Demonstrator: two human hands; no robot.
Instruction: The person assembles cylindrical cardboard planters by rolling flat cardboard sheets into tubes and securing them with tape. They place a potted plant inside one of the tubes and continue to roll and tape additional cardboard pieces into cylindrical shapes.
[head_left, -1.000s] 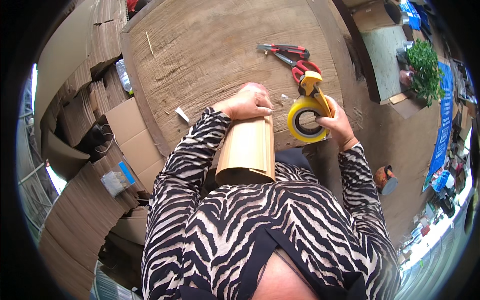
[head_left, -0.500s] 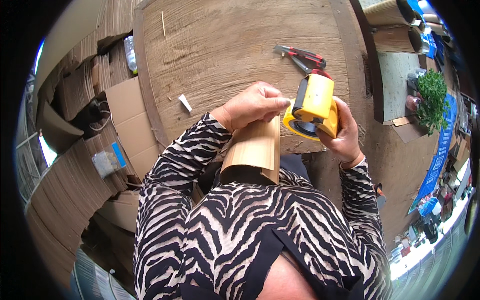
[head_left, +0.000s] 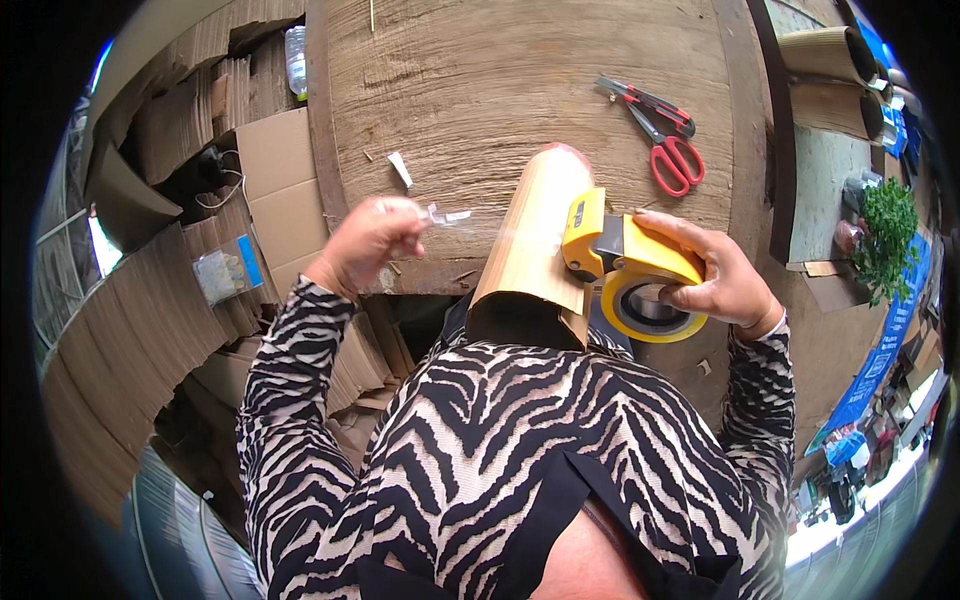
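A rolled tube of corrugated cardboard (head_left: 530,230) leans from the table's front edge against my body, its near end hollow. My right hand (head_left: 725,272) grips a yellow tape dispenser (head_left: 660,255), whose head rests at the tube's right side. A roll of tape (head_left: 650,305) sits in the dispenser. Left of the tube, my left hand (head_left: 375,245) pinches the free end of a clear strip of tape (head_left: 450,216). That strip stretches across the tube toward the dispenser.
Red-handled scissors (head_left: 677,165) and a red-and-black utility knife (head_left: 655,107) lie on the wooden table (head_left: 450,80). A small white scrap (head_left: 400,168) is at the left. Stacked cardboard (head_left: 130,350) fills the left side. A green plant (head_left: 888,240) stands at the right.
My left hand has moved left, drawing the tape end away from the dispenser across the tube. My right hand has turned the dispenser and brought its head against the tube's right side.
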